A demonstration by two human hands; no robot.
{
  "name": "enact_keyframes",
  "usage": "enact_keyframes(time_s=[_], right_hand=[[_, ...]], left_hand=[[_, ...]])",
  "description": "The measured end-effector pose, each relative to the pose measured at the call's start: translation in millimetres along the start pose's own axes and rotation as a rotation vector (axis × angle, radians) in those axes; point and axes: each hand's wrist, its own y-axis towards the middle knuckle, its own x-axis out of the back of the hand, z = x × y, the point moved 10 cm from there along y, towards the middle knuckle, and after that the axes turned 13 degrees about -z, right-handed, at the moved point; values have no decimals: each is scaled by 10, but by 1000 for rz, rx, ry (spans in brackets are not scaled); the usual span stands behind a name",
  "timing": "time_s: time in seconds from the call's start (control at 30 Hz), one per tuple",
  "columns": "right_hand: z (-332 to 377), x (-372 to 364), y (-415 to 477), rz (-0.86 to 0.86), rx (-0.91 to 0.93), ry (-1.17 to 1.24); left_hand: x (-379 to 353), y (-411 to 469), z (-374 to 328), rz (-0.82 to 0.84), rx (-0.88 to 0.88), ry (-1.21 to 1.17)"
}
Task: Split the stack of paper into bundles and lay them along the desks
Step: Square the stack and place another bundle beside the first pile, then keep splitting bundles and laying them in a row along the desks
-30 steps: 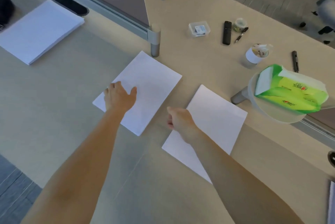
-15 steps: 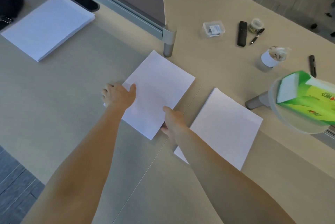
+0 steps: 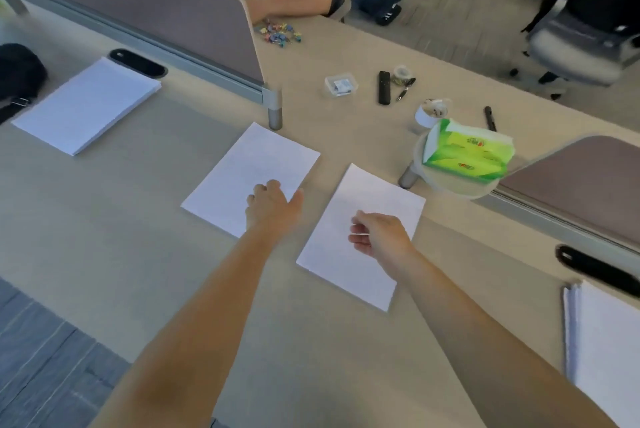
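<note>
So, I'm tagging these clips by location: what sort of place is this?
Most likely a shared open-plan office. Long desks are split by low fabric divider screens, a wheeled office chair stands on the carpet, and binder clips and pens lie about.

Landmark: the grey-brown partition (image 3: 145, 8) that stands along the back of the desk.
Desk: a pale beige desk top (image 3: 86, 219) spreads in front of the partition and around its near end.
Post: a short grey post (image 3: 275, 109) holds the partition at that end.
Second partition: another screen (image 3: 581, 185) of the same colour, far to the right of the landmark.
Floor: grey planks (image 3: 38, 365) below the desk edge (carpet beyond the partition).
Chair: a grey office chair (image 3: 575, 50), well to the right behind the desk.
Light: soft, even.
</note>
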Motion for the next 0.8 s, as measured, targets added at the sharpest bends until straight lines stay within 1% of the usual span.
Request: enact_keyframes(time_s=[0.1, 0.23, 0.3, 0.4, 0.47, 0.63, 0.73, 0.8], right_hand=[[-80, 696, -169, -41, 16, 65], [-339, 1743, -341, -89, 38, 124], [-550, 2306, -392, -112, 24, 126], [-902, 3226, -405, -161, 4, 111], [-1173, 3869, -392, -211, -11, 70], [-1866, 5306, -348, -368, -73, -46], [-2211, 5924, -237, -445, -97, -72], [-2383, 6200, -115, -478, -93, -85]], left_hand=[[-187, -474, -526, 68, -107, -71], [-685, -1279, -1202, 247, -204, -149], [-1011, -1763, -1476, 353, -181, -198], [-1632, -2589, -1903, 537, -97, -333], [-2057, -3116, -2197, 623, -77, -352], [-2835, -3993, -2763, 676, -18, -347], [-3137, -4264, -2985, 694, 45, -337], [-3281, -4356, -3111, 674, 76, -333]])
